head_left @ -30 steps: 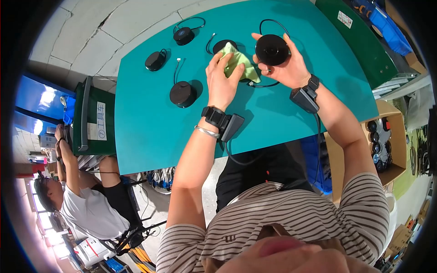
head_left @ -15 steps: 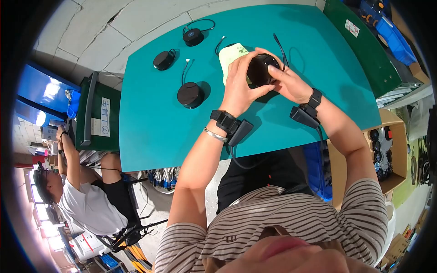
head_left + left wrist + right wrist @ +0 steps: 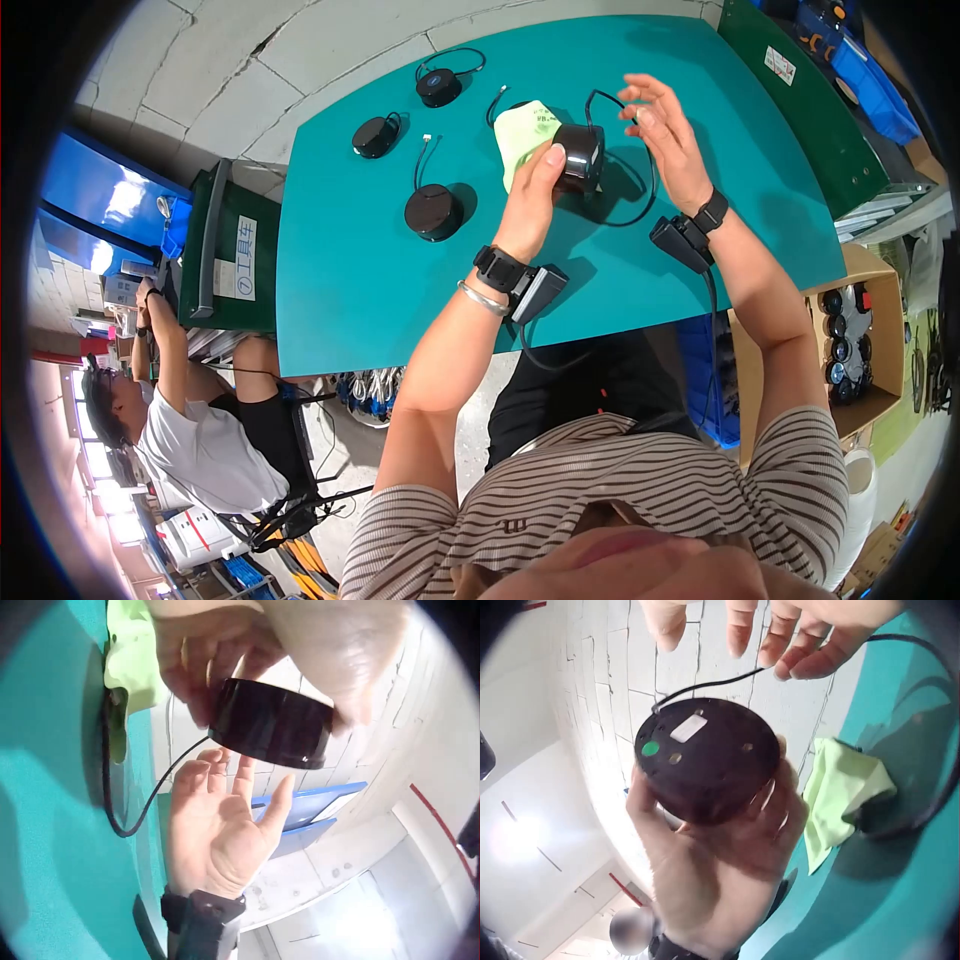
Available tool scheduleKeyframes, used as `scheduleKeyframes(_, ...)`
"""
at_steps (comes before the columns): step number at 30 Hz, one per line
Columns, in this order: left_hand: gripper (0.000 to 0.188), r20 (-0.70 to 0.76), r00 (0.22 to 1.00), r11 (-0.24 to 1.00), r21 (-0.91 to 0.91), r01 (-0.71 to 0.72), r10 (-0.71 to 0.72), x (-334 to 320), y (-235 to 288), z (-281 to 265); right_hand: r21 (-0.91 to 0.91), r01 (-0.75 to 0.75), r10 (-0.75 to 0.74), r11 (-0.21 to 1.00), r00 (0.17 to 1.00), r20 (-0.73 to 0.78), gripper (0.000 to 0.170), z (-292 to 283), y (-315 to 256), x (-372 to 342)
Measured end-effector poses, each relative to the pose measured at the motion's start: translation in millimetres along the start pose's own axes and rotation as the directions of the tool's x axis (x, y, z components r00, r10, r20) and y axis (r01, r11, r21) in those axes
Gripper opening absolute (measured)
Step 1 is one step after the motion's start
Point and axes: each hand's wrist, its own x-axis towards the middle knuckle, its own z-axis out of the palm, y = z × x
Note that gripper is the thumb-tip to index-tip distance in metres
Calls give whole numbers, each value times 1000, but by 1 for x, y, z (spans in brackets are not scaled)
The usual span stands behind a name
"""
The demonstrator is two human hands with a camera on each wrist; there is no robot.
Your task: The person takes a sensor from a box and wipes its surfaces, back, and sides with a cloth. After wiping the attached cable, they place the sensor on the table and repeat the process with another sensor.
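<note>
My left hand [image 3: 535, 195] grips a black puck-shaped device [image 3: 578, 158] above the table, thumb on one side and fingers on the other. In the right wrist view the device's flat base [image 3: 712, 769] shows a green dot, a small white label and screw holes. A thin black cable [image 3: 161, 780] leaves its edge and loops down toward the table. My right hand [image 3: 675, 150] is raised beside it with fingers loosely extended, apart from the device; the cable passes close behind those fingers. A light green cloth [image 3: 520, 130] lies just beyond my left hand, partly covering another black puck.
On the green table [image 3: 360, 290] stand a near black puck [image 3: 433, 212], one at the left [image 3: 375, 137] and one at the back [image 3: 438, 88], all with cables. A cardboard box [image 3: 885, 385] of round parts is at the right. Another person [image 3: 205, 450] sits at the left.
The left hand has left the cloth and taken the device. The right hand, which held the device before, has let go and moved off to the right.
</note>
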Motion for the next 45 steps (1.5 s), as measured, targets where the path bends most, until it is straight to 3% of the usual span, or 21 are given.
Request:
scheduleKeyframes(2, 57, 3, 1000, 1000, 16, 8, -8, -2, 0, 5, -181, 177, -182, 967, 983, -8, 52, 8, -7, -1)
scheduleKeyframes(3, 55, 28, 999, 999, -32, 37, -37, -3, 1, 7, -181, 178, -183, 967, 983, -13, 52, 7, -5, -2)
scheduleKeyframes(5, 53, 56, 997, 995, -78, 65, -61, -4, 3, 12, -261, 260, -222, 930, 961, 166, 53, 7, 0, -2)
scheduleKeyframes(6, 52, 18, 996, 985, -151, 83, -82, -5, 4, 15, -262, 263, -226, 929, 960, 164, 53, 6, -1, -2)
scheduleKeyframes(8, 52, -19, 994, 969, -225, 98, -105, -4, 5, 16, -297, 104, -3, 949, 946, 324, 54, 3, -2, -3)
scheduleKeyframes(12, 51, 37, 995, 970, -224, 99, -93, 0, 5, 4, -208, 104, -32, 973, 946, 322, 58, 10, 8, -10)
scheduleKeyframes(13, 51, 40, 995, 958, -270, 101, -94, 2, 4, 3, -137, 57, -11, 989, 950, 312, 71, 10, 19, -11)
scheduleKeyframes(14, 51, 43, 994, 943, -316, 106, -97, 2, 4, 4, -137, 58, -12, 989, 950, 312, 71, 11, 18, -11)
scheduleKeyframes(16, 51, 41, 994, 941, -321, 105, -97, 4, 5, 7, -307, 126, -31, 943, 955, 296, 86, 16, 15, -15)
scheduleKeyframes(17, 50, 39, 995, 939, -326, 104, -97, 4, 5, 9, -313, 86, 4, 946, 961, 278, 96, 16, 15, -14)
scheduleKeyframes(18, 50, 35, 995, 938, -331, 104, -98, 4, 5, 9, -310, 80, 9, 947, 961, 276, 96, 16, 15, -15)
scheduleKeyframes(20, 50, 29, 994, 950, -294, 106, -102, 4, 1, 5, -388, 123, -33, 913, 973, 231, 95, 17, 14, -15)
scheduleKeyframes(27, 56, 65, 995, 975, -203, 93, -81, 5, -1, -1, -365, 155, -66, 918, 968, 244, 92, 17, 15, -12)
scheduleKeyframes(32, 57, -54, 998, 996, -81, 27, -31, 2, 4, 4, -261, -77, 139, 962, 964, 228, 81, 18, 14, -14)
scheduleKeyframes(36, 58, -101, 991, 996, 43, -80, 84, 4, 1, 2, -212, -67, 117, 975, 965, 237, 72, 21, 17, -13)
scheduleKeyframes(38, 60, -107, 988, 991, 80, -104, 113, 4, 2, 2, -105, -159, 182, 982, 947, 263, 65, 22, 14, -13)
scheduleKeyframes(42, 64, -116, 966, 960, 190, -205, 229, 4, 6, 5, -139, -146, 180, 979, 945, 272, 56, 23, 15, -12)
scheduleKeyframes(45, 66, -177, 946, 933, 288, -215, 272, 3, 6, 3, -188, -242, 288, 952, 916, 279, 48, 26, 10, -15)
